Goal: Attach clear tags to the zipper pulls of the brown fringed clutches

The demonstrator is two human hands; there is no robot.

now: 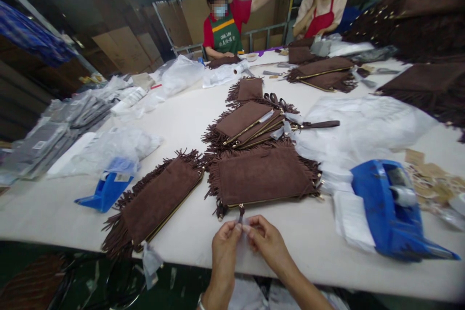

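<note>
A brown fringed clutch bag (pixel 259 174) lies flat in front of me, its gold zipper edge towards me. Both my left hand (pixel 224 247) and my right hand (pixel 267 240) are closed in a pinch at the near edge of the bag. Between the fingertips is the dark zipper pull (pixel 241 213) with a piece of thin translucent wrapping around it; the fingers partly hide it. To the left lies a second fringed clutch bag (pixel 163 198), with a wrapped pull (pixel 150 261) hanging over the table edge.
Behind is a stack of brown bags (pixel 247 123). Blue tape dispensers stand at right (pixel 387 213) and left (pixel 109 186). White wrapping sheets (pixel 352 218) lie beside the right one. Packed grey bags (pixel 54 135) are piled far left. Two people (pixel 225 29) are across the table (pixel 174 121).
</note>
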